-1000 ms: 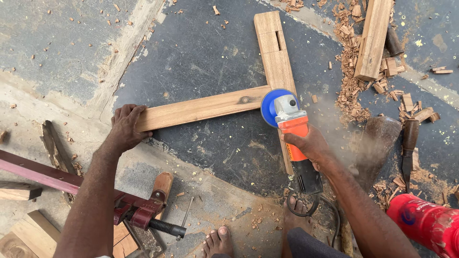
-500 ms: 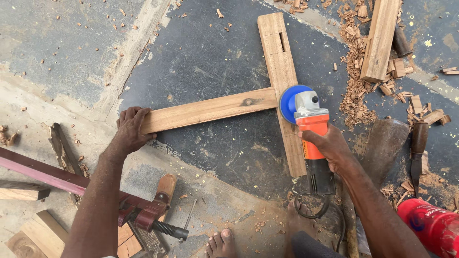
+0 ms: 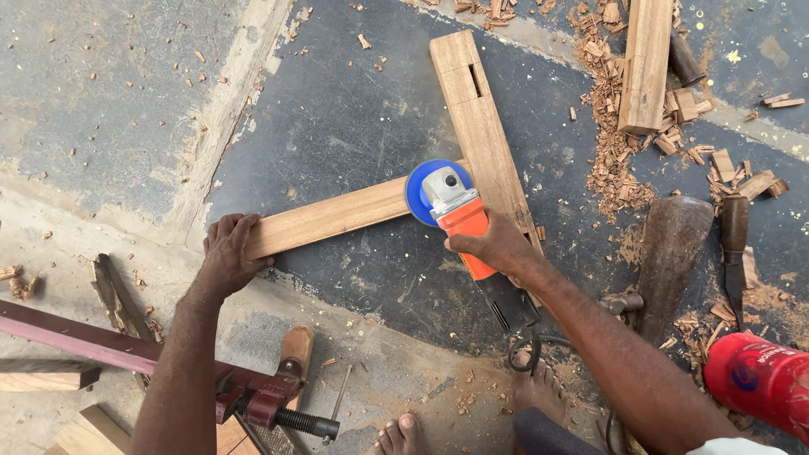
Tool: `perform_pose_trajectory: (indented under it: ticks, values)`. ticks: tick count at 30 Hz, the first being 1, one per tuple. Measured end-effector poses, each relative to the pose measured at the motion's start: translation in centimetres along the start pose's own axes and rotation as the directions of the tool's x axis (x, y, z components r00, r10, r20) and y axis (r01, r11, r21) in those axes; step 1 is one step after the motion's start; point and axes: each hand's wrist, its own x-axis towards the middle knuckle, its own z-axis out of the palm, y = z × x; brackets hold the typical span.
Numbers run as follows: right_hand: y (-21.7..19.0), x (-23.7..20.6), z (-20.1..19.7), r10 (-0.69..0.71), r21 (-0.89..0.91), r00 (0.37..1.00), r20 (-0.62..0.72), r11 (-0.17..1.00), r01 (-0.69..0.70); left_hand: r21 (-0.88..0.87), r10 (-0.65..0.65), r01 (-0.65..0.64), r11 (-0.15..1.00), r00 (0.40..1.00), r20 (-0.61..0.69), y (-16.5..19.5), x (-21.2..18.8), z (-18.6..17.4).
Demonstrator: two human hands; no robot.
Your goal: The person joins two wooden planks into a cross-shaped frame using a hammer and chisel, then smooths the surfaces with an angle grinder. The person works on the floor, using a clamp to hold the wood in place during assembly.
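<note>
Concrete floor (image 3: 337,109), chip-strewn. Grinder (image 3: 451,206) has shifted left along the crosspiece (image 3: 337,217); right hand (image 3: 497,244) closed around it, left hand (image 3: 227,253) flat, pinning the plank end.

left hand (image 3: 227,253): flat, pressing down | right hand (image 3: 495,244): fingers apparently wrapped in a grip

smooth wooden board (image 3: 337,217), rough concrete floor (image 3: 101,84)

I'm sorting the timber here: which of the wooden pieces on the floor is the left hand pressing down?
The left hand presses the near-horizontal plank under the grinder, at its left end; the other pieces lie untouched.
</note>
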Motion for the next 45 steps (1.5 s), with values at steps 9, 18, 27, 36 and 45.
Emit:
perform_pose_trajectory:
  ticks: [9, 18, 27, 36, 45]
  values:
    - [3.2, 0.9, -5.6, 0.055, 0.058, 0.98, -0.191, 0.997, -0.045, 0.019, -0.04, 0.04, 0.999, 0.999, 0.028, 0.2, 0.3, 0.3]
    - [4.5, 0.4, -9.5, 0.038, 0.17, 0.969, -0.244, 0.985, 0.004, 0.122, -0.038, 0.033, 0.992, 0.999, 0.038, 2.1, -0.1, -1.3]
    - [9.8, -5.8, -17.0, 0.032, 0.269, 0.926, -0.375, 0.96, 0.076, 0.235, 0.212, -0.218, 0.947, 0.976, 0.051, 13.2, 4.2, 2.7]
    - [16.3, -7.1, -16.6, 0.043, 0.056, 0.962, -0.27, 0.998, -0.029, 0.525, 0.317, -0.198, 0.828, 0.937, -0.147, 10.2, 18.1, -1.8]
    - [6.2, -8.3, -4.3, 0.164, -0.346, 0.979, 0.12, 0.931, -0.114, -0.171, -0.36, 0.329, 0.929, 0.91, -0.206, 20.7, 21.9, 0.6]
